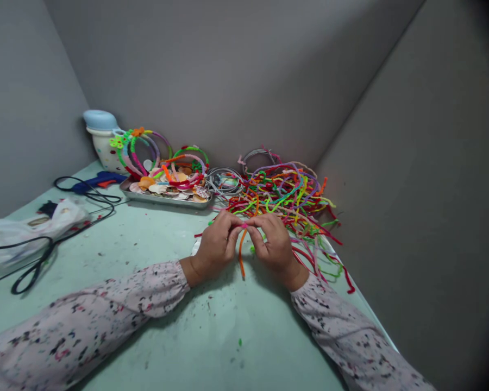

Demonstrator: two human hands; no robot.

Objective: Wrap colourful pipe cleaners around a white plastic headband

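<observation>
Between my fingertips is a small bright pink piece (245,225), held up over the table in front of the pile. My left hand (218,240) pinches its left side with thumb and forefinger. From the right, my right hand (273,243) pinches the same piece. An orange pipe cleaner (241,255) hangs down just below the pinched spot; whether it is joined to the pink piece I cannot tell. Just behind my hands lies a tangled heap of colourful pipe cleaners (293,187), spreading to the right past my right wrist.
A metal tray (167,201) of shells and wrapped hoops (136,157) stands at the back left, beside wire coils (226,182). Further left are a white jar with a blue lid (106,144), a blue tool (95,182), a black cable (35,271) and a plastic bag (61,220).
</observation>
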